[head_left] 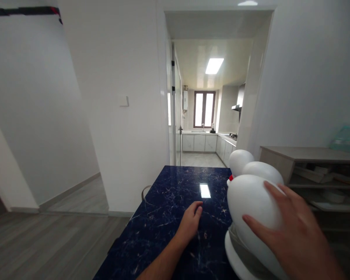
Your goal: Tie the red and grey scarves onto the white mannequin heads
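My right hand (294, 229) lies against the nearest of three white balloons (251, 202), thumb and fingers spread round its side. Behind it are a second white balloon (264, 169) and a third (240, 161); a small red piece (230, 178) shows at their left. Below the near balloon are a greyish, film-like wrap and a white rounded shape (231, 252), whose kind I cannot make out. My left hand (189, 219) is over the dark blue marbled table (175, 186), left of the balloons. It holds nothing visible, with thumb and forefinger slightly apart and the other fingers mostly hidden.
On the right stands a wooden shelf unit (297, 152) with things on its shelves and a greenish clear item (347, 138) on top. Past the table a doorway opens to a kitchen with white cabinets (200, 142). A white wall (128, 155) rises at left.
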A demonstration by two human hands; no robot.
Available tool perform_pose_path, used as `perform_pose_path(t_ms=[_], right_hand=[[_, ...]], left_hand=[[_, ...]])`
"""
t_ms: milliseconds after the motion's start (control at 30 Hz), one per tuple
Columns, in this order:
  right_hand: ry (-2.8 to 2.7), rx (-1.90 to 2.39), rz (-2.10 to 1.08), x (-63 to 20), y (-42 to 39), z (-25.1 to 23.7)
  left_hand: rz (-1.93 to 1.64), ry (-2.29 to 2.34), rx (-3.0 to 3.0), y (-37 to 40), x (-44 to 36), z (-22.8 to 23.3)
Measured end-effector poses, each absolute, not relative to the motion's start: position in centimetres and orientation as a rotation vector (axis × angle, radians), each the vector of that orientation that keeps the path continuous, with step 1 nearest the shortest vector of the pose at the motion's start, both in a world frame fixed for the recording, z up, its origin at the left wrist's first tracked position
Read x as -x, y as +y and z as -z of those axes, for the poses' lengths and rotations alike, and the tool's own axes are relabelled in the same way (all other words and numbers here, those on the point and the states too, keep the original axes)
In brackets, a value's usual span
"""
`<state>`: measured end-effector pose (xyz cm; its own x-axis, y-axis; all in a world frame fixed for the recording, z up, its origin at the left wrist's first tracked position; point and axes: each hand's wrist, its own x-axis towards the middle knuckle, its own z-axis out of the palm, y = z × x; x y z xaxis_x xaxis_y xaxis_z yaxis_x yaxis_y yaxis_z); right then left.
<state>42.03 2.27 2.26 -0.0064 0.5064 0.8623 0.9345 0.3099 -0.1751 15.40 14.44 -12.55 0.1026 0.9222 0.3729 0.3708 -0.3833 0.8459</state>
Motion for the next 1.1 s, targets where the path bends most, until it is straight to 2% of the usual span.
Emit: perform_pose_path(t_ms=[133,267,467,667,800,900,1000,1100], right_hand=[[-1.637,1.311,0.474,-35.5,8.2,-4.6],[-1.582,1.331,0.414,-30.0,15.2,-5.2],[-1.585,1.462,0.325,-24.3,21.4,-3.9],[-1.614,1.53,0.303,-21.9,22.9,-1.6],[-1.73,1.43,0.255,-22.7,23.5,-1.5],[-1.645,1.322,0.058,-26.3,24.7,-0.9],[-1.471,1.38,-0.208,-31.2,25.6,1.7],[-1.55,1.425,-0.393,-34.2,25.2,5.9]], left_hand=[[-1.597,1.434,-1.541,16.2,-13.3,12.3],[-1.679,1.548,-1.43,17.7,-11.3,12.8],[-1.573,1.772,-1.698,19.0,-10.5,14.6],[-1.181,1.883,-1.971,19.4,-10.7,16.3],[-1.041,1.852,-2.043,19.3,-10.8,16.7],[-0.972,1.835,-2.048,19.1,-10.8,16.8],[-0.967,1.822,-2.038,19.0,-10.8,16.7],[-1.008,1.815,-2.036,19.0,-10.9,16.5]])
